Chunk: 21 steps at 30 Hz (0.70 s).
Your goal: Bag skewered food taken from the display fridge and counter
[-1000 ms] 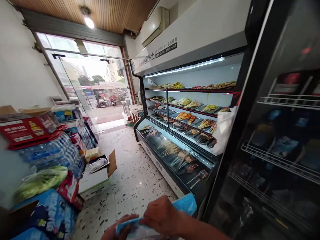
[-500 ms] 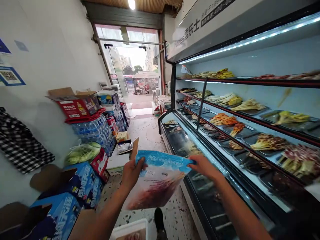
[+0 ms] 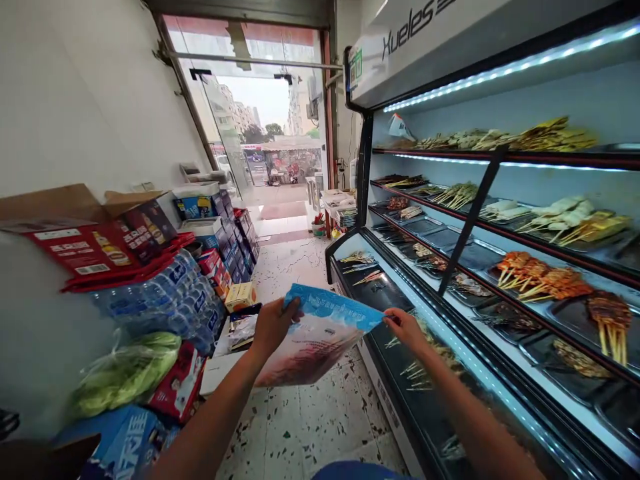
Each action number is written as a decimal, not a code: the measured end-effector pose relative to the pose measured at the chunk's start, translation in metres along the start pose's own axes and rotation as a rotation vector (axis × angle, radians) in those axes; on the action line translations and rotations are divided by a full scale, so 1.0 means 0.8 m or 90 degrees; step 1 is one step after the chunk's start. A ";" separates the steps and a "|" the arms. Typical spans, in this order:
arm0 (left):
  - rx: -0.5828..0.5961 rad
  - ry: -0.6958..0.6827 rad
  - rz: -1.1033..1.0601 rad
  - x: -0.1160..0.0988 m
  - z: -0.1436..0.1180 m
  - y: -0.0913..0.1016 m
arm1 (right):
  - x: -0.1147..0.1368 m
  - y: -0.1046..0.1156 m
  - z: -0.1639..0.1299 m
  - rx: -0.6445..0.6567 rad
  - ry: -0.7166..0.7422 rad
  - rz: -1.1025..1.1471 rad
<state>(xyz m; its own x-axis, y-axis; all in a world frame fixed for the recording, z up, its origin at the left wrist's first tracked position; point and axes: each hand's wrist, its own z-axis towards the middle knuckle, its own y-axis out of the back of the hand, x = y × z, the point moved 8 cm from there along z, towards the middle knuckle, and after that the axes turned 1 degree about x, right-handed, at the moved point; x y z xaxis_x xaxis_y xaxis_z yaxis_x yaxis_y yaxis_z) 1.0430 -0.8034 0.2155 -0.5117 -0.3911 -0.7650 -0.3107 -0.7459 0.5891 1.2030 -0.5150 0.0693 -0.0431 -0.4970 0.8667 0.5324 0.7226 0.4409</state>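
White "Kueles" lettering on display fridge

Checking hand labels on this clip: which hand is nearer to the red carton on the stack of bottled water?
Left. The left hand grips the bag's left edge, toward the red carton; the right hand holds the far edge beside the display fridge.

One plastic food bag, two hands (left, right), one display fridge

Blue-topped bag with reddish contents; red cartons; speckled white floor.
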 end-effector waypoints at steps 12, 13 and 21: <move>-0.095 -0.052 0.176 0.011 0.441 -0.028 | -0.008 -0.117 0.305 -0.005 0.065 -0.046; -0.116 -0.088 0.321 -0.004 0.472 -0.036 | 0.026 -0.143 0.344 0.007 0.132 -0.042; -0.092 -0.028 0.447 0.062 0.736 -0.066 | 0.119 -0.224 0.711 -0.084 0.169 -0.104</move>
<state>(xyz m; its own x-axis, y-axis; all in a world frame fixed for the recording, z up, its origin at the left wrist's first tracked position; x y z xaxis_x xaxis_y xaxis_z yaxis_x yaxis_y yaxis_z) 0.5625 -0.4658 0.2996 -0.5848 -0.7849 -0.2049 0.2119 -0.3916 0.8954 0.6230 -0.4186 0.2058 0.0759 -0.7213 0.6884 0.6424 0.5634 0.5195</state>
